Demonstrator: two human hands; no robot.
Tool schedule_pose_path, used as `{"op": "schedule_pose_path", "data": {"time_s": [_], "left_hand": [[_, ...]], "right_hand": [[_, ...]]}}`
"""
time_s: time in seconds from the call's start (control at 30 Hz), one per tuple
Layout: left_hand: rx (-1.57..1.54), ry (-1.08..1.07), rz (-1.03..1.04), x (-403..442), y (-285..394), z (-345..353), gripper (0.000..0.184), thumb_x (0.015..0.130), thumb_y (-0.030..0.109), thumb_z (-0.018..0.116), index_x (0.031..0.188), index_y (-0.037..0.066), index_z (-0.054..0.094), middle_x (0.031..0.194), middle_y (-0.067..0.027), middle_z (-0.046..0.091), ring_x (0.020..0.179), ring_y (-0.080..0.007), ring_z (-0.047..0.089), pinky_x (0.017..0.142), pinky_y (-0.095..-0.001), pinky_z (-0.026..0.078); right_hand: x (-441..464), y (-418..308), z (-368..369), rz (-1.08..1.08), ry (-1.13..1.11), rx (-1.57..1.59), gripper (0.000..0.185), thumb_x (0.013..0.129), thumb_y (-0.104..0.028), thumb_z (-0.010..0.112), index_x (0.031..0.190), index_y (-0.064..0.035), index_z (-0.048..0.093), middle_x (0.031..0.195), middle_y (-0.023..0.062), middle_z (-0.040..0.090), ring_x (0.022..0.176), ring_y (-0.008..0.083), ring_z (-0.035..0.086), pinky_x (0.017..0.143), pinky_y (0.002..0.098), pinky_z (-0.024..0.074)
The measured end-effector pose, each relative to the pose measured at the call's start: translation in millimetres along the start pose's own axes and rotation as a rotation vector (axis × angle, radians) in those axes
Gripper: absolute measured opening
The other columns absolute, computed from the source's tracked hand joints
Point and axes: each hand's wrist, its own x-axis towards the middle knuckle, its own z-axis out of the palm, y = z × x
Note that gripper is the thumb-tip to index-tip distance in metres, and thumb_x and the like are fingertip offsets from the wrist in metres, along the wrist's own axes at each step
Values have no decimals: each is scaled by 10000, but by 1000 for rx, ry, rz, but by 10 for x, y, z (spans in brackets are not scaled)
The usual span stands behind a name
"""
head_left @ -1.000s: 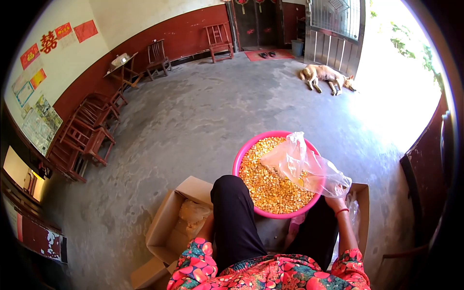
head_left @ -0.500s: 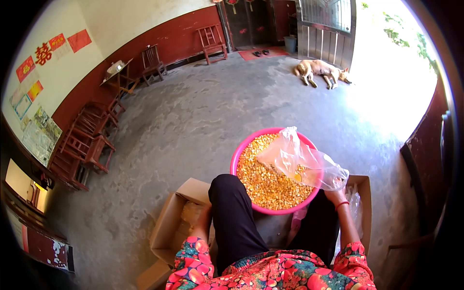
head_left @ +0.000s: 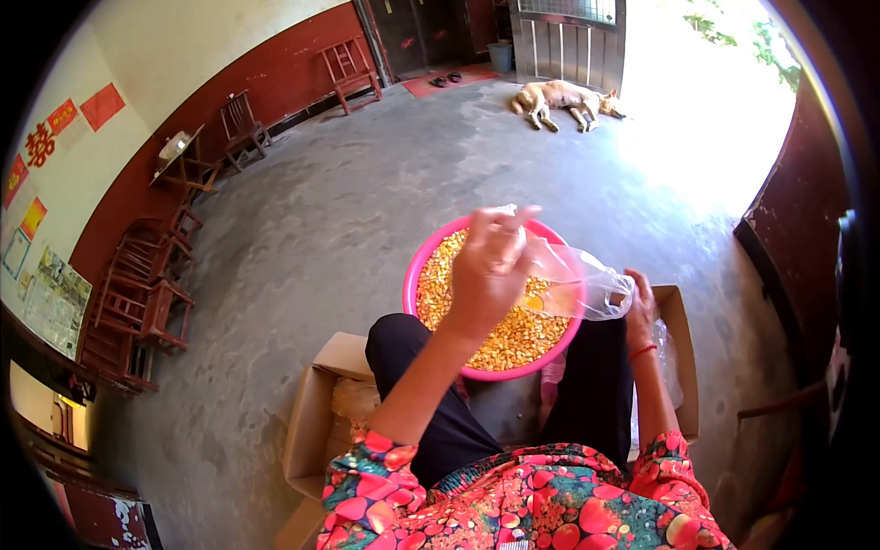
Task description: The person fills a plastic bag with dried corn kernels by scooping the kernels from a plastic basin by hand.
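A pink basin [head_left: 410,289] full of yellow corn kernels [head_left: 513,346] stands in front of my knees. Above the corn, a clear plastic bag [head_left: 596,282] stretches between my two hands. My left hand [head_left: 495,261] is raised over the basin, its fingers pinched on the bag's far end. At the basin's right side, my right hand [head_left: 641,310] grips the bag's other end, near its gathered edge. A small orange-yellow patch shows at the bag's lower left; I cannot make out what it is.
One open cardboard box [head_left: 307,426] sits by my left leg, another cardboard box [head_left: 683,367] with clear plastic in it by my right. A dog [head_left: 564,94] lies near the metal door [head_left: 570,50]. Wooden chairs [head_left: 151,302] line the left wall.
My left hand has come up from the left box to the bag's far end and pinches it. The bag is pulled straighter. The view has shifted right and slightly down.
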Motion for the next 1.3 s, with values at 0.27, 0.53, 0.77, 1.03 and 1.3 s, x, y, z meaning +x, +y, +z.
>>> {"op": "schedule_pose_path", "data": {"time_s": [0.27, 0.53, 0.77, 1.03, 1.3], "left_hand": [[555, -177, -124, -242, -566, 507, 864, 602, 127, 764, 1361, 145, 351, 1304, -212, 340, 1184, -348, 396, 996, -427, 347], [512, -287, -523, -606, -1233, 275, 817, 652, 286, 763, 1335, 98, 356, 1230, -250, 363, 1143, -410, 398, 963, -442, 374], [-232, -266, -825, -695, -1609, 542, 305, 706, 5, 603, 1009, 13, 629, 878, -170, 642, 738, -281, 648, 683, -383, 540], [-944, -76, -1184, -472, -1583, 335, 400, 680, -150, 382, 1019, -23, 551, 901, -108, 615, 767, -179, 615, 651, -320, 536], [-605, -478, -963, -506, -1513, 398, 395, 770, 27, 537, 1161, -11, 497, 960, -74, 604, 832, -174, 596, 756, -313, 504]], "right_hand": [[-603, -1658, 747, -753, -209, -727, 621, 673, -135, 674, 1255, -90, 464, 1253, 129, 454, 1213, 299, 394, 1016, 402, 303], [-334, -638, 940, -486, -237, -947, 706, 709, -147, 642, 1347, -122, 339, 1318, 177, 385, 1233, 355, 357, 1000, 453, 319], [-230, -316, 918, 226, -428, 155, 273, 863, -46, 526, 1132, -1, 543, 973, 42, 633, 845, 137, 617, 702, 273, 505], [-132, -305, 932, 514, -294, 744, 306, 873, 26, 387, 1147, 34, 523, 1063, 145, 599, 909, 225, 628, 749, 347, 553], [16, -529, 1045, 662, -585, 621, 215, 822, -126, 586, 1001, -7, 589, 815, 63, 632, 633, 132, 611, 568, 260, 520]]}}
